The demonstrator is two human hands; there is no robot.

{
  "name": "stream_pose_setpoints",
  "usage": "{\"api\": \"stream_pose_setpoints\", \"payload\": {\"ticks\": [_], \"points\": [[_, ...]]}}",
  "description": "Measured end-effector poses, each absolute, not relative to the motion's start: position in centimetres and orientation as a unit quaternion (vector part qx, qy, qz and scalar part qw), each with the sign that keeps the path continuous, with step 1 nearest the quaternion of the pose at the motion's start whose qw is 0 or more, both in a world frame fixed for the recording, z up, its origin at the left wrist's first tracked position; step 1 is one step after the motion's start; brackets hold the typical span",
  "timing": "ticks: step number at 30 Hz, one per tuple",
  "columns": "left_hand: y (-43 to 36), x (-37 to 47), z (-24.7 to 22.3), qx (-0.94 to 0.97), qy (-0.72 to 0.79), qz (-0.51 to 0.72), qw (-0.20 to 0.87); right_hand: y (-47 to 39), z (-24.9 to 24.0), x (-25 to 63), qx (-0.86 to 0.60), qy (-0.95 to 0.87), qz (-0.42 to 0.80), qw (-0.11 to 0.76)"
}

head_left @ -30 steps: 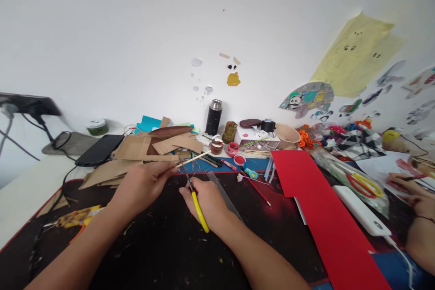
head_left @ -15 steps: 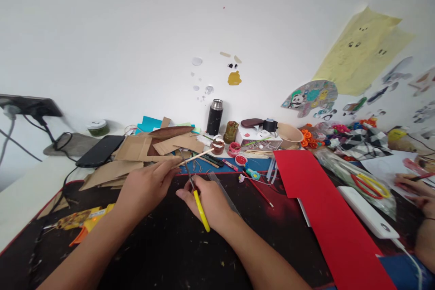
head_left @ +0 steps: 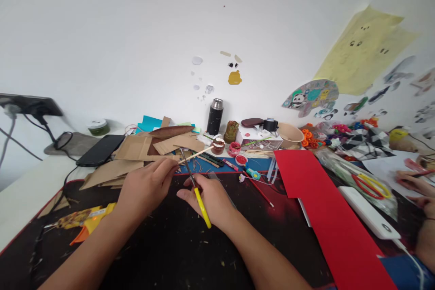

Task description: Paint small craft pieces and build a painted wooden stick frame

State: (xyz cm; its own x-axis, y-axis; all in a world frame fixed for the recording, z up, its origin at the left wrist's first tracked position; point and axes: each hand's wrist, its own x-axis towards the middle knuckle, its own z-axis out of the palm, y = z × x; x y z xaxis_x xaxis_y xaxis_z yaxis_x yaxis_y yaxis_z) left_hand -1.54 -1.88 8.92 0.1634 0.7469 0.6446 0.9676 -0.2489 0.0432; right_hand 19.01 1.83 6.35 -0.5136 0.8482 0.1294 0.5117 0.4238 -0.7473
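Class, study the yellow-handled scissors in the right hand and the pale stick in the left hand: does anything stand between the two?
Nothing visible does: the blades of the scissors cross the pale stick just beyond the fingertips of the left hand.

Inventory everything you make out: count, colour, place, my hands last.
Scissors: one, yellow-handled, centre
Stick: one, pale, at the scissors
Cardboard: several, brown, back left
Phone: one, black, left
Glue gun: one, yellow, front left
Flask: one, black, back centre
Bowl: one, beige, back right
Card: one, red, right
Slim rod: one, red, centre right
Cabled device: one, white, right
Wall sheets: count unclear, yellow, right
Craft bits: uncounted, multicoloured, back right
Co-worker's hands: two, far right
Left hand: one, pinching stick
Right hand: one, holding scissors
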Motion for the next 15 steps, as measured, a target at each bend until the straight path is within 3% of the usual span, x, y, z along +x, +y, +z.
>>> {"api": "stream_pose_setpoints", "payload": {"ticks": [15], "points": [[-2.12,-2.2,9.07,-0.748,-0.594,-0.237,0.177,1.79,6.91,19.23,-0.396,-0.779,0.424,0.239]]}}
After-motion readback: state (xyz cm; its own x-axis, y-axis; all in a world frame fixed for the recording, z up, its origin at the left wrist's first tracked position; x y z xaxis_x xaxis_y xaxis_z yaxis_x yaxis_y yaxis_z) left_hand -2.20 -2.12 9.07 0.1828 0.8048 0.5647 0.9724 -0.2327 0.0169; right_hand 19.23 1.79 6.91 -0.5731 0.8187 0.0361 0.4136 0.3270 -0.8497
